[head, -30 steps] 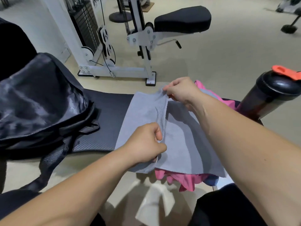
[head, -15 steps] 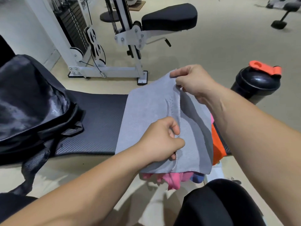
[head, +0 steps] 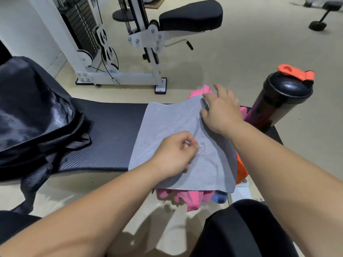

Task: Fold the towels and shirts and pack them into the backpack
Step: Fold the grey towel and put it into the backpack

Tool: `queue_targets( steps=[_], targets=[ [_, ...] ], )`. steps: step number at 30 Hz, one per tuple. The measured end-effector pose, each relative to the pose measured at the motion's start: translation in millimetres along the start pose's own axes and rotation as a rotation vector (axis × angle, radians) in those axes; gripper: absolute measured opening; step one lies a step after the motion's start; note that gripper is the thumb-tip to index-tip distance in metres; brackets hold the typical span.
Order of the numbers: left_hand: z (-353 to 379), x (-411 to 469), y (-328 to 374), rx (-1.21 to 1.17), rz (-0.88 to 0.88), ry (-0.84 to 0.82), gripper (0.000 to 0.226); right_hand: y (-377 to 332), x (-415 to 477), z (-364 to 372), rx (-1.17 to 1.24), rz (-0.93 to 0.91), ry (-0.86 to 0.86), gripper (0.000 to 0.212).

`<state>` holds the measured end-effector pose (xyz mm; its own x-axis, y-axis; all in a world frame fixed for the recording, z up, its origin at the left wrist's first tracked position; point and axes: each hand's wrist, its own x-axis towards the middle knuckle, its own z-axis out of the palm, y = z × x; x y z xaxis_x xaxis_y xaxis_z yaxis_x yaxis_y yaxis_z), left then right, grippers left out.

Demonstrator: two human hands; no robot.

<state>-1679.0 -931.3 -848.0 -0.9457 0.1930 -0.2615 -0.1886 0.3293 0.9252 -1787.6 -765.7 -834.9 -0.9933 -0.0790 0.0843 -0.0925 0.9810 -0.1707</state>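
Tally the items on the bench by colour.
Grey: 1 (grey towel)
Pink: 1 (pink cloth; bunched, could be more)
Blue: 1 (blue cloth)
Orange: 1 (orange cloth)
Black: 2 (backpack, shaker bottle)
Total: 6

**A:** Where's everything rn?

**B:** I've got the grey woven towel [head: 176,138] on top of the heap of pink and blue clothes [head: 187,198], at the right end of the black padded bench [head: 111,130]. The black nylon backpack [head: 33,108] is on the bench's left end, well apart.

**A:** Anything else?

**B:** The black plastic shaker bottle w/ orange flip lid [head: 285,97] is just right of the heap. The white steel cable machine [head: 118,75] is on the floor behind the bench.
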Motion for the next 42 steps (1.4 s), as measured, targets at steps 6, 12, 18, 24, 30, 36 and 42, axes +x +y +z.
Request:
queue_targets(
  steps=[6,12,18,24,30,36,42],
  targets=[
    [-93.5,-14.8,-36.4,0.462,-0.166,0.287,0.014,-82.9,-3.7,5.4,0.05,-0.259,-0.133,0.045],
    [-121.9,-41.5,-69.1,0.92,-0.265,0.238,0.04,-158.2,-0.9,50.6,0.114,-0.276,-0.423,0.058],
    [-114.4,-37.8,-88.4,0.81,-0.201,0.261,0.031,-164.5,0.7,72.7,0.013,-0.166,-0.429,0.058],
    [-114.5,-31.4,-89.9,0.666,-0.239,0.206,0.019,-173.1,-4.6,76.4,-0.179,-0.17,-0.411,0.068],
    [-123.4,-38.5,-79.8,0.436,-0.19,0.199,0.021,-185.3,-9.0,76.6,-0.111,-0.15,-0.264,0.058],
    [-159.1,-47.9,-78.9,0.226,-0.203,0.204,0.034,-229.9,-4.4,75.0,0.086,-0.139,-0.231,0.074],
    [-209.6,-59.5,-84.5,0.672,-0.14,0.273,0.025,-275.5,0.0,96.0,0.231,-0.198,-0.375,0.078]
  ],
)
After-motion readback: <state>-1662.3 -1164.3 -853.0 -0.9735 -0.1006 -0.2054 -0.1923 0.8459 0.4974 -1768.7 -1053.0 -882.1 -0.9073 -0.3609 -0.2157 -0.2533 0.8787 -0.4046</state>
